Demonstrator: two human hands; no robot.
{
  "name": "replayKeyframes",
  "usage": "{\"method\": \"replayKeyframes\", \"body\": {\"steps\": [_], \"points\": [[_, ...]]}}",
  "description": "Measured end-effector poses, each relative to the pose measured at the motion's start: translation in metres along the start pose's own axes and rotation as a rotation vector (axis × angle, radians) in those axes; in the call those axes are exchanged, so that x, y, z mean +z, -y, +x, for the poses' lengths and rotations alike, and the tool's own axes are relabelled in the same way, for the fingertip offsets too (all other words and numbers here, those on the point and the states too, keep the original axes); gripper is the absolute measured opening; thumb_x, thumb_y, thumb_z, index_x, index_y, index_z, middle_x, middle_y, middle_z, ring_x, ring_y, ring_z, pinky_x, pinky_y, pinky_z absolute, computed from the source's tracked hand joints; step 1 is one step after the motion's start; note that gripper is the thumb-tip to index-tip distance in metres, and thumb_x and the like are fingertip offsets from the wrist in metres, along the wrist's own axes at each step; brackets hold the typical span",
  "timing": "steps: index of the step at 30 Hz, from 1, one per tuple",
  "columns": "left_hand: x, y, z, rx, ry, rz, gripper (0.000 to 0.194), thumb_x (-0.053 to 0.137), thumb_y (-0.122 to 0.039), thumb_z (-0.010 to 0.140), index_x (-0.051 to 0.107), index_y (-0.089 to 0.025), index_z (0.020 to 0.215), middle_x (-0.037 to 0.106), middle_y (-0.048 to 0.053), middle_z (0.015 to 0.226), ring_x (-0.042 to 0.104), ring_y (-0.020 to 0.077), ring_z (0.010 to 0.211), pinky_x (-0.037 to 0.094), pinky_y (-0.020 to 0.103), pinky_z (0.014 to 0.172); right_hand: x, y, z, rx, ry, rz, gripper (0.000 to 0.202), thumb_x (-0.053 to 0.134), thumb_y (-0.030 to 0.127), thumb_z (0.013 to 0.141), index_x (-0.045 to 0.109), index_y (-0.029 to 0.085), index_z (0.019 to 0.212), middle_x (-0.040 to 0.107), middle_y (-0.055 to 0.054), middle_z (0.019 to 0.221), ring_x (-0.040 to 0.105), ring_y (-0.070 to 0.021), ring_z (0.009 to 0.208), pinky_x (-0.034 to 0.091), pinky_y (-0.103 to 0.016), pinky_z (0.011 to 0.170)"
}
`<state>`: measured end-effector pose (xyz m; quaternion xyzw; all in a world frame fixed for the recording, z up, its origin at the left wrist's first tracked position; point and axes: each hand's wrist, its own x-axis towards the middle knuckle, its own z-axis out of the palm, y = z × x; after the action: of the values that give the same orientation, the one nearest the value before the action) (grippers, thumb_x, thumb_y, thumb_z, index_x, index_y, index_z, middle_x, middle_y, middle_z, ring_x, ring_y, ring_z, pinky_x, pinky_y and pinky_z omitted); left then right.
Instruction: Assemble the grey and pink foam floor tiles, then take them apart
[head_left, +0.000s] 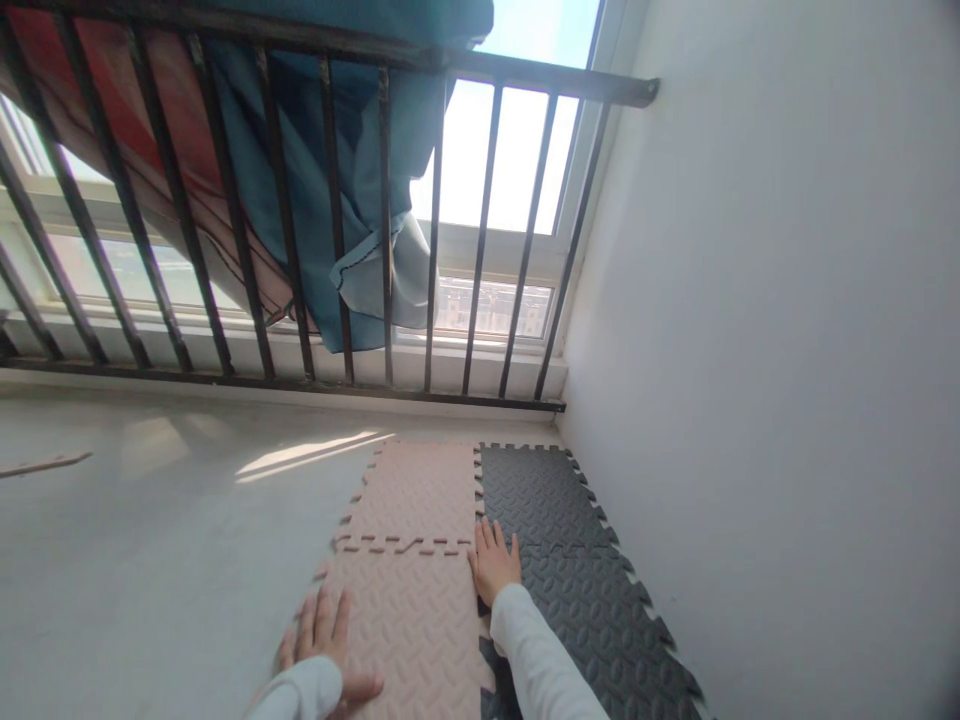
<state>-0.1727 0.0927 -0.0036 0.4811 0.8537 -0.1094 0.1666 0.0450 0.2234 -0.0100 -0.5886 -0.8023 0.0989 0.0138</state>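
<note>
My left hand (322, 640) lies with fingers spread on the left edge of the near pink foam mat tile (412, 620). Flat over the seam between the pink and black tiles rests my right hand (495, 562), fingers stretched forward. Beyond it, a far pink foam mat tile (420, 490) meets the near one at a toothed joint with small gaps showing. On the right side run a far black foam mat tile (536, 485) and a near black foam mat tile (600, 630). Gaps also show along the lower part of the pink-black seam.
A white wall (787, 350) rises right of the mats. Ahead stands a dark metal railing (300, 385) before a window, with blue cloth (300, 170) and reddish cloth (150, 110) hanging behind its bars. A thin brown strip (45, 465) lies on the grey floor (150, 580).
</note>
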Motion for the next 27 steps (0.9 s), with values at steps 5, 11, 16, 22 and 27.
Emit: {"method": "replayKeyframes", "body": {"steps": [5,11,16,22,27], "points": [[-0.010,-0.004,-0.007,-0.021,0.012,0.036,0.108,0.059,-0.053,0.044,0.014,-0.020,0.136,-0.001,0.006,0.145,-0.007,0.0266,0.131,0.001,0.045,0.105,-0.002,0.002,0.000,0.009,0.006,-0.014,0.057,0.015,0.045,0.085,0.019,0.020,0.135,0.013,-0.002,0.142,0.008,-0.0221,0.129,0.004,-0.056,0.100],[-0.021,-0.005,-0.016,-0.014,0.076,0.086,0.107,0.057,-0.056,0.047,0.009,-0.020,0.136,-0.003,0.007,0.145,-0.006,0.0263,0.131,0.004,0.043,0.104,-0.002,0.018,-0.008,-0.001,-0.002,-0.017,0.069,0.020,0.055,0.081,0.014,0.012,0.135,0.007,-0.007,0.142,0.004,-0.0258,0.129,-0.001,-0.058,0.099],[-0.028,-0.006,-0.022,-0.007,0.086,0.099,0.106,0.056,-0.056,0.049,0.007,-0.019,0.136,-0.004,0.007,0.145,-0.006,0.0270,0.131,0.005,0.043,0.104,-0.005,0.033,-0.020,-0.163,0.017,0.038,0.065,0.018,0.054,0.083,0.012,0.018,0.136,0.004,-0.006,0.142,0.001,-0.0233,0.130,-0.002,-0.057,0.099],[-0.024,-0.006,-0.020,-0.014,0.058,0.073,0.106,0.059,-0.052,0.048,0.010,-0.019,0.136,-0.003,0.007,0.145,-0.005,0.0274,0.131,0.005,0.044,0.105,-0.012,0.037,-0.025,-0.186,0.055,0.096,0.060,0.017,0.053,0.084,0.018,0.021,0.135,0.012,-0.005,0.142,0.007,-0.0233,0.130,-0.005,-0.056,0.099],[-0.022,-0.006,-0.017,-0.008,0.048,0.066,0.106,0.059,-0.053,0.047,0.012,-0.019,0.136,-0.002,0.007,0.145,-0.004,0.0280,0.131,0.006,0.045,0.104,-0.016,0.042,-0.023,-0.165,0.071,0.067,0.061,0.020,0.054,0.083,0.024,0.019,0.134,0.015,-0.008,0.141,0.008,-0.0241,0.129,-0.004,-0.055,0.100]]}}
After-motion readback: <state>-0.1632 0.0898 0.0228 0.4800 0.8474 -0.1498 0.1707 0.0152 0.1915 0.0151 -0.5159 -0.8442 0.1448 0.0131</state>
